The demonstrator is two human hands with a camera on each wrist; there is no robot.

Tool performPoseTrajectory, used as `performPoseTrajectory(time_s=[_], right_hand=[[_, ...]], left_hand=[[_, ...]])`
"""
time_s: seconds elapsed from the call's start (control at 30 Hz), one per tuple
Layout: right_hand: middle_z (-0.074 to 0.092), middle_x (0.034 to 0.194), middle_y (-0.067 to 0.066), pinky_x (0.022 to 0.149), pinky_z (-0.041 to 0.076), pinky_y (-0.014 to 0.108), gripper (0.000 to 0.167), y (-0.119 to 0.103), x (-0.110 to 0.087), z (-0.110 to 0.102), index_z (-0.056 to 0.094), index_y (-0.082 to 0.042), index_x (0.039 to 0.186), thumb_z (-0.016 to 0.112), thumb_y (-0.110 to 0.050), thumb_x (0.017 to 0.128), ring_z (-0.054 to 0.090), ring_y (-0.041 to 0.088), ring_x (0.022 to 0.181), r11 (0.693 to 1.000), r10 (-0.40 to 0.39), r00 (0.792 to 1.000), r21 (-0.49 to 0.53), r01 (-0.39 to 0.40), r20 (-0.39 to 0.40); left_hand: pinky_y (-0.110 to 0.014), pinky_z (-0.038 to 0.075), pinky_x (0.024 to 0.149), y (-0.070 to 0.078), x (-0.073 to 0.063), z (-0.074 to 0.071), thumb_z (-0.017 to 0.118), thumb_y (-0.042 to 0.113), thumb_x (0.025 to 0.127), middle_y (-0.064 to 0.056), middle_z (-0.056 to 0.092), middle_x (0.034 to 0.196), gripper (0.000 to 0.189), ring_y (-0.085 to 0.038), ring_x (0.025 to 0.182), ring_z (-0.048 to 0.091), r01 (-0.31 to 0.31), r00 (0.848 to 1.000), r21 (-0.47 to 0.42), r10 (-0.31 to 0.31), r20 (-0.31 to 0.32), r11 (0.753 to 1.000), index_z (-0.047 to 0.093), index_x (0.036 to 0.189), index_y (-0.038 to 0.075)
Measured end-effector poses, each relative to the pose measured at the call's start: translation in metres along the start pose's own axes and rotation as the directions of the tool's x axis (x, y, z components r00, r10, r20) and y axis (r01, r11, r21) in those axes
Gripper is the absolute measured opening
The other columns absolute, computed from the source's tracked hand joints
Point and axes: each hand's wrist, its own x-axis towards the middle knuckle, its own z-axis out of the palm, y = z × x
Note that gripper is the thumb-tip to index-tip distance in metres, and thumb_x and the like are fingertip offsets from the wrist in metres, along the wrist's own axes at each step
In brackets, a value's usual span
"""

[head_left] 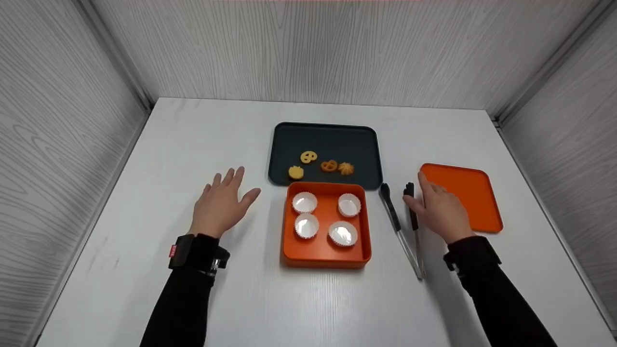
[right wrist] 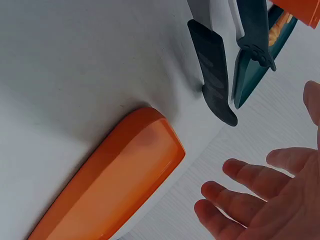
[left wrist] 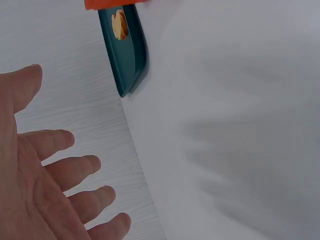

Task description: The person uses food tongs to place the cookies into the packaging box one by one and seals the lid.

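My left hand [head_left: 218,205], fingers spread and holding nothing, hovers over the white table left of the orange box. My right hand [head_left: 441,209] is also spread and holds nothing; it overlaps the orange lid-like tray [head_left: 475,197] and one arm of the tongs in the head view. The tongs [head_left: 402,238], steel with black tips, lie between the box and that hand. Several white paper cups [head_left: 343,233] sit in the orange box [head_left: 325,262]. Behind it, a dark green tray [head_left: 323,137] bears two pretzel-shaped pieces [head_left: 329,166], a star-shaped piece [head_left: 346,168] and a yellow piece [head_left: 296,172].
The white table [head_left: 144,212] is bounded by grey wood-grain panels [head_left: 308,48] at the back and both sides. The orange box stands close against the green tray's front edge. In the right wrist view, the tongs' black tips [right wrist: 212,75] lie near the orange tray.
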Motion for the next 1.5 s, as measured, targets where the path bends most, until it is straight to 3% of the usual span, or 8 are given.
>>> performPoseTrajectory(time_s=[0.07,0.13,0.37,0.6,0.9,1.07,1.27,1.5], right_hand=[[0.062,0.075,0.019,0.057,0.046,0.043,0.077,-0.002,-0.003,0.002,0.036,0.0,0.157,0.056,-0.05,0.103,0.056,0.037,0.063,0.999,-0.027,0.997,-0.034,0.024,-0.068],[0.039,0.053,0.007,0.046,0.024,0.034,0.071,-0.004,-0.004,0.005,0.045,0.001,0.152,0.061,-0.046,0.102,0.035,0.025,0.045,0.996,-0.054,0.99,-0.072,0.045,-0.131],[0.03,0.047,0.001,0.041,0.019,0.03,0.055,-0.006,-0.01,0.014,0.064,0.006,0.13,0.067,-0.04,0.099,0.027,0.019,0.039,0.986,-0.12,0.96,-0.142,0.085,-0.253],[0.03,0.049,0.001,0.037,0.022,0.028,0.052,-0.007,-0.018,0.022,0.052,0.004,0.101,0.069,-0.045,0.097,0.03,0.018,0.035,0.987,-0.08,0.962,-0.156,0.039,-0.261],[0.034,0.055,0.005,0.041,0.025,0.03,0.065,-0.012,-0.028,0.023,0.044,-0.001,0.088,0.062,-0.063,0.094,0.036,0.022,0.042,0.987,0.121,0.992,-0.105,-0.124,-0.033],[0.038,0.058,0.007,0.043,0.031,0.031,0.071,-0.015,-0.033,0.026,0.046,0.0,0.09,0.063,-0.069,0.09,0.043,0.023,0.044,0.981,0.183,0.98,-0.084,-0.177,0.075],[0.044,0.061,0.008,0.046,0.038,0.03,0.079,-0.018,-0.037,0.03,0.047,0.001,0.097,0.066,-0.074,0.084,0.048,0.024,0.049,0.965,0.263,0.946,-0.073,-0.254,0.189],[0.053,0.065,0.01,0.049,0.048,0.032,0.091,-0.02,-0.041,0.038,0.05,0.011,0.118,0.066,-0.073,0.085,0.055,0.023,0.054,0.958,0.286,0.92,-0.065,-0.279,0.268]], left_hand=[[-0.062,0.023,0.121,0.005,-0.001,0.004,0.044,0.059,0.104,-0.02,0.028,0.165,0.079,-0.045,0.152,0.023,0.007,1.0,-0.041,-0.006,0.027,0.999,0.025,0.163,0.01],[-0.062,0.027,0.12,0.01,-0.002,0.009,0.044,0.061,0.103,-0.018,0.029,0.166,0.08,-0.042,0.152,0.026,0.021,0.998,-0.096,-0.016,0.057,0.995,0.025,0.163,0.012],[-0.059,0.038,0.115,0.029,-0.009,0.028,0.046,0.067,0.1,-0.016,0.04,0.161,0.083,-0.039,0.144,0.043,0.092,0.988,-0.24,-0.059,0.144,0.966,0.027,0.164,0.016],[-0.055,0.044,0.112,0.045,-0.019,0.046,0.052,0.056,0.102,-0.016,0.053,0.151,0.074,-0.035,0.135,0.054,0.167,0.979,-0.359,-0.111,0.171,0.918,0.037,0.159,0.012],[-0.05,0.045,0.112,0.056,-0.024,0.057,0.057,0.046,0.101,-0.016,0.059,0.145,0.07,-0.031,0.136,0.053,0.199,0.974,-0.458,-0.122,0.193,0.866,0.042,0.155,0.004],[-0.048,0.046,0.111,0.058,-0.027,0.06,0.06,0.041,0.1,-0.015,0.06,0.145,0.068,-0.029,0.135,0.055,0.191,0.975,-0.485,-0.11,0.191,0.854,0.044,0.155,0.004],[-0.049,0.042,0.115,0.06,-0.028,0.066,0.064,0.036,0.099,-0.015,0.058,0.146,0.067,-0.03,0.138,0.051,0.162,0.981,-0.472,-0.09,0.172,0.867,0.044,0.154,0.004],[-0.046,0.041,0.116,0.065,-0.03,0.07,0.067,0.03,0.099,-0.01,0.055,0.15,0.064,-0.024,0.128,0.055,0.162,0.981,-0.486,-0.087,0.174,0.859,0.044,0.155,0.006]])
